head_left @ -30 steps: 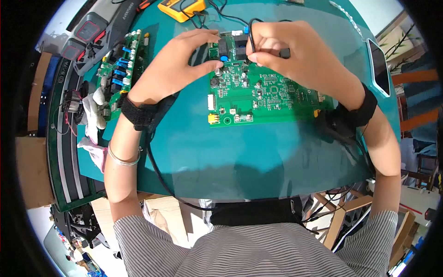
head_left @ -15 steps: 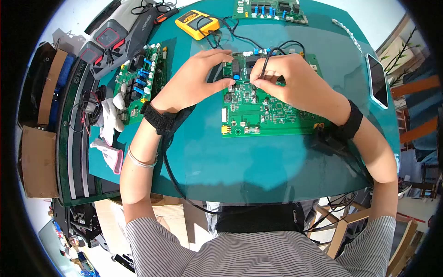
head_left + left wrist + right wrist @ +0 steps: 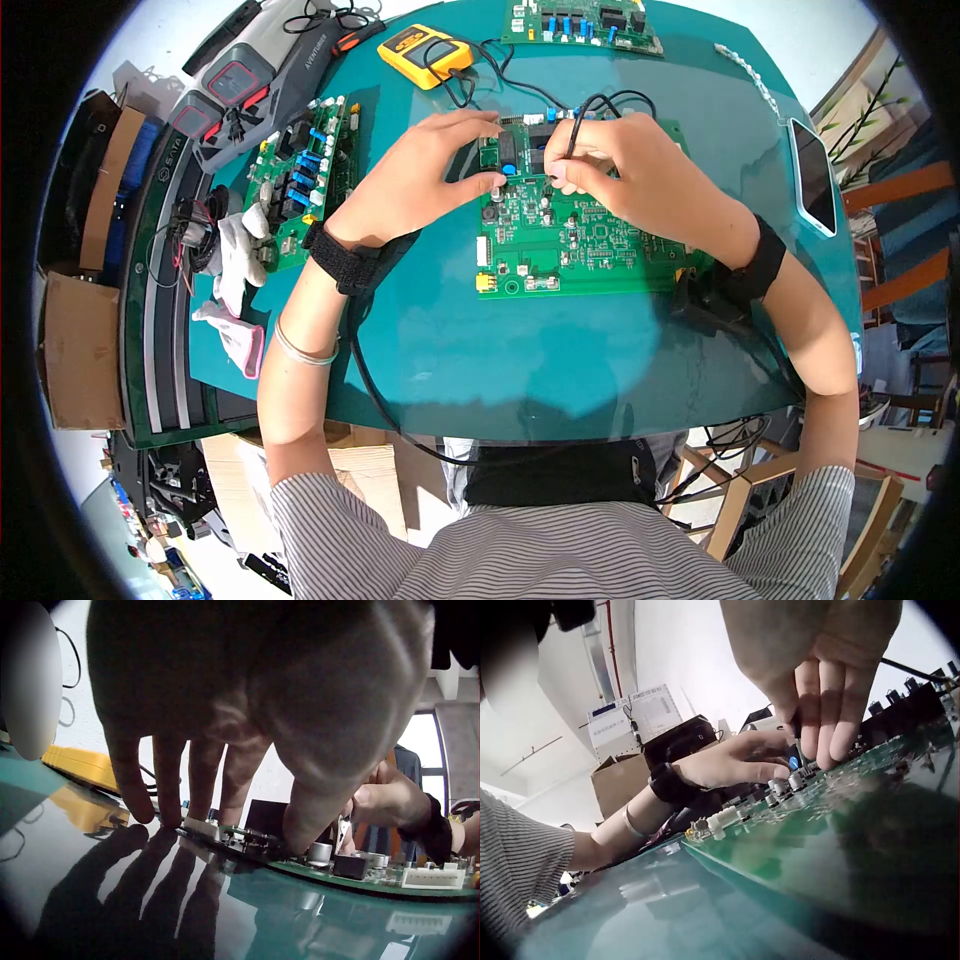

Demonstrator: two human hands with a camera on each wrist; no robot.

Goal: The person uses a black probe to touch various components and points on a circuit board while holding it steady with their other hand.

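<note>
A green circuit board (image 3: 610, 281), crowded with small components, lies flat on the table in the head view. My left hand (image 3: 415, 185) is at its back left corner, thumb and fingers spread, fingertips right at the board's edge and parts. Close by, my right hand (image 3: 655, 185) pinches a thin dark test probe (image 3: 798, 741) and points it down among the components. A black lead (image 3: 574, 138) loops up behind that hand. In the right wrist view, the probe's lower end is beside silver capacitors (image 3: 796, 782) and a blue part. The fingers partly hide it.
The yellow multimeter (image 3: 425, 57), with black leads, lies behind the left hand. Other circuit boards stand at the left (image 3: 300, 185) and back (image 3: 580, 28). White gloves (image 3: 232, 260), a grey-red tool case (image 3: 240, 85) and a phone (image 3: 812, 175) are near the table's edges.
The head view has shifted, so the board and hands appear lower than a second ago, and the back board has come into view. The right hand keeps its pinch; the left hand stays by the corner.
</note>
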